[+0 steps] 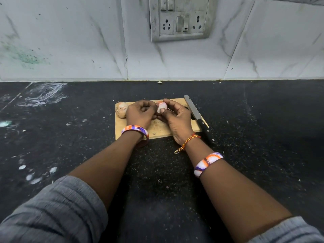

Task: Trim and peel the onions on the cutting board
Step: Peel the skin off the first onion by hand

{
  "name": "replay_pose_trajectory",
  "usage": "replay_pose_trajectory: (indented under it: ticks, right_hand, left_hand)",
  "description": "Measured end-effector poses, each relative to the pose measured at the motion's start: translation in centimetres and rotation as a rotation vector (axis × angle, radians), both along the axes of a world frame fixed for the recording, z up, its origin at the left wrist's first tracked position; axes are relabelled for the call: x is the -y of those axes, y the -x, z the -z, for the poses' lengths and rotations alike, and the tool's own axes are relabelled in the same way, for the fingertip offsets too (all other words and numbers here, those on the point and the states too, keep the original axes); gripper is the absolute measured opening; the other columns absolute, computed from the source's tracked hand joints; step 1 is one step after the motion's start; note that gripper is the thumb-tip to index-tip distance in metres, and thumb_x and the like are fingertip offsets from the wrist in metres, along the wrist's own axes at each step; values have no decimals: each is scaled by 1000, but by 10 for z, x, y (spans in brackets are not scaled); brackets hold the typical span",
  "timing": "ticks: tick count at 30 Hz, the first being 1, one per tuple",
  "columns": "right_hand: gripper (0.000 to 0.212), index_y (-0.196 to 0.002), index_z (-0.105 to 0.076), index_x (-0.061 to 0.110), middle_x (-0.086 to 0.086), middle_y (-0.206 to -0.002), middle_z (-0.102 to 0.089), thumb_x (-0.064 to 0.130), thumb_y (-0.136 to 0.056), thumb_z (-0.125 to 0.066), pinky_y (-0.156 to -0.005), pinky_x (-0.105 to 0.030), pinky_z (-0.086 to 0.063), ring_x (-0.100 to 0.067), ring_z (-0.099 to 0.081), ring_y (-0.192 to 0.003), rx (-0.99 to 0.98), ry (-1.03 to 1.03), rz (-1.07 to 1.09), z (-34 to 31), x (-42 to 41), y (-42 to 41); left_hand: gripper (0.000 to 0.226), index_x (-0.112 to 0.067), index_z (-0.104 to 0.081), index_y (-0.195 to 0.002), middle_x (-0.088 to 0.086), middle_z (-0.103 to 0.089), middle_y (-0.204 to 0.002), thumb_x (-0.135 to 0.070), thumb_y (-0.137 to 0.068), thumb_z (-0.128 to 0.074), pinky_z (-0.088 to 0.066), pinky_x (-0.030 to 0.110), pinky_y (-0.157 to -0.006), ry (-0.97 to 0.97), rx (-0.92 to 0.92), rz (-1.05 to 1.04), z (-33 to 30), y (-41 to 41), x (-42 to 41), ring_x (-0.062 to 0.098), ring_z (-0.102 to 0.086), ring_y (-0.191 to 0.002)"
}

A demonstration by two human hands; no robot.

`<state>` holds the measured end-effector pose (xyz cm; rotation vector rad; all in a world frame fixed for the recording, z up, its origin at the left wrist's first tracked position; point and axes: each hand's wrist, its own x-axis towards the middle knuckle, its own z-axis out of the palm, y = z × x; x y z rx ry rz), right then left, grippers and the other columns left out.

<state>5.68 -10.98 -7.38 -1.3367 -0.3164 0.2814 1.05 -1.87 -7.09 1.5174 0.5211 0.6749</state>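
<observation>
Hands (157, 113) grip onion (161, 106); axis unclear.

One onion (122, 109) lies on the cutting board (157, 128), left; knife (196, 113) along its right edge.

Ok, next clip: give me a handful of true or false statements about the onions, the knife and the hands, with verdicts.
1. Both hands are on the pale, partly peeled onion. True: the left hand and the right hand meet around it above the wooden cutting board.
2. The right hand holds the knife. False: the knife lies untouched along the board's right edge.
3. A second onion with brown skin sits at the board's far left corner. True.
4. The knife's handle points toward the wall. False: the blade tip points toward the wall, and the dark handle points toward the person.
5. The board rests on a white counter. False: the counter is black and speckled.
</observation>
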Motion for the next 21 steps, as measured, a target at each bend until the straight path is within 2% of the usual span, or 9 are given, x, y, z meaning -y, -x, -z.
replay_pose_trajectory:
  ticks: [2,4,7,9,12,15,17,21]
  right_hand:
    - [36,-115,-59,-3,-20,-117,-62,-10,-80,-61,-92,-43,-52,-31,-60,-110,48,32,9,1,1,1]
    - [37,-115,-60,-3,-20,-117,-62,-9,-79,-62,-94,-42,-50,-29,-59,-110,89,69,16,0,2,2]
    - [37,-115,-60,-2,-20,-118,-62,-8,-79,-63,-95,-43,-50,-29,-59,-111,113,95,21,0,2,3]
    - [37,-116,-59,-3,-21,-119,-61,-9,-80,-61,-91,-42,-53,-29,-59,-109,77,76,15,0,3,3]
    - [35,-116,-56,-6,-23,-117,-60,-11,-81,-58,-77,-28,-56,-26,-61,-99,15,25,-12,-1,5,3]
    - [32,-114,-55,-7,-25,-114,-60,-13,-82,-56,-70,-22,-56,-19,-62,-88,-5,4,-20,-3,5,5]
    - [31,-112,-56,-7,-26,-116,-60,-13,-81,-57,-74,-25,-56,-22,-61,-93,13,28,-10,-3,5,4]
    - [30,-108,-60,-3,-23,-114,-62,-11,-79,-61,-92,-44,-52,-30,-61,-105,75,99,11,0,4,3]
  left_hand:
    - [14,-14,-60,-69,7,-64,-68,-7,-82,-62,-54,17,-56,-2,8,-48,-1,1,2,17,-63,-60]
    - [20,-15,-58,-65,6,-63,-66,-4,-82,-60,-52,14,-52,-18,11,-62,-3,2,4,14,-61,-57]
    - [22,-15,-59,-65,4,-62,-65,-3,-83,-58,-53,15,-53,-38,2,-57,-4,4,4,13,-61,-57]
    - [18,-12,-64,-69,3,-63,-66,-3,-83,-58,-55,21,-59,-27,5,-67,-2,4,4,14,-63,-58]
    - [11,-1,-68,-88,8,-68,-76,-4,-83,-59,-57,26,-64,-35,-2,-72,0,4,3,17,-65,-63]
    - [16,-6,-70,-94,7,-69,-91,-13,-79,-66,-55,26,-71,-163,-33,-97,1,4,4,17,-65,-77]
    - [18,-6,-70,-94,5,-68,-90,-14,-78,-67,-51,18,-69,-238,-36,-118,-1,6,6,14,-63,-80]
    - [16,-1,-71,-89,9,-70,-84,-10,-77,-65,-54,30,-74,-259,-23,-159,-2,7,7,20,-63,-74]
